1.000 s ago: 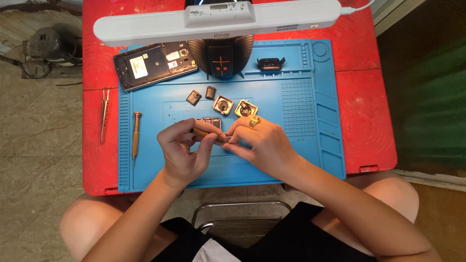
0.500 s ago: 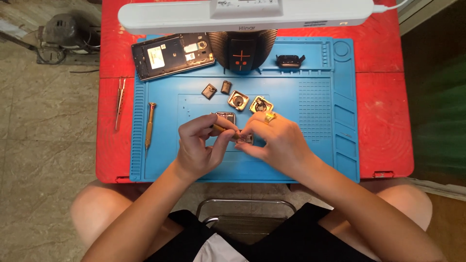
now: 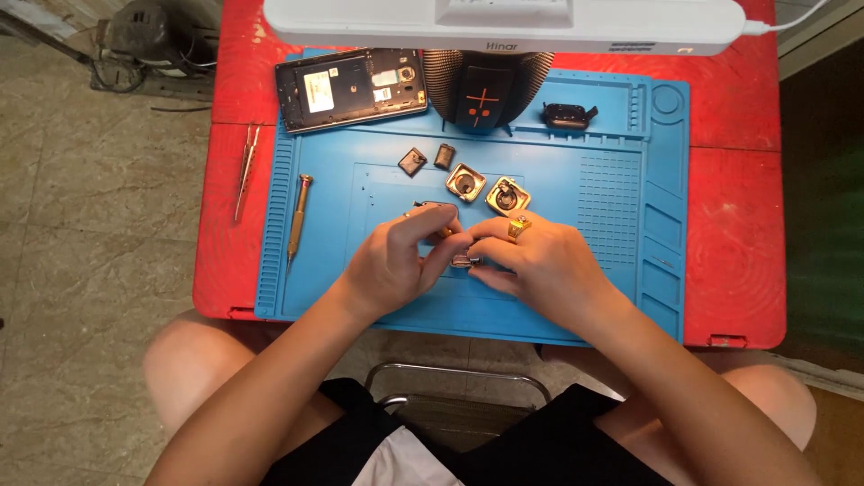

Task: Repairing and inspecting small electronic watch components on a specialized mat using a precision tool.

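My left hand (image 3: pixel 396 261) and my right hand (image 3: pixel 535 261) meet over the middle of the blue work mat (image 3: pixel 360 297). Between their fingertips sits a small metal part (image 3: pixel 464 261), pinched from both sides. A gold-coloured tool (image 3: pixel 427 213) pokes out above the fingers of my left hand. My right hand wears a gold ring (image 3: pixel 518 226). Just beyond the hands lie two square gold-rimmed parts (image 3: pixel 486 189) and two small dark parts (image 3: pixel 427 159).
An opened phone (image 3: pixel 351 88) lies at the mat's far left corner, next to a round dark lamp base (image 3: pixel 486 90) under a white lamp bar (image 3: pixel 504 22). A screwdriver (image 3: pixel 298 216) and tweezers (image 3: pixel 245 171) lie at left. A small black part (image 3: pixel 567 115) sits far right.
The view has shifted a little. My hands stay together over the mat; the fingers have closed in tighter on the small metal part.
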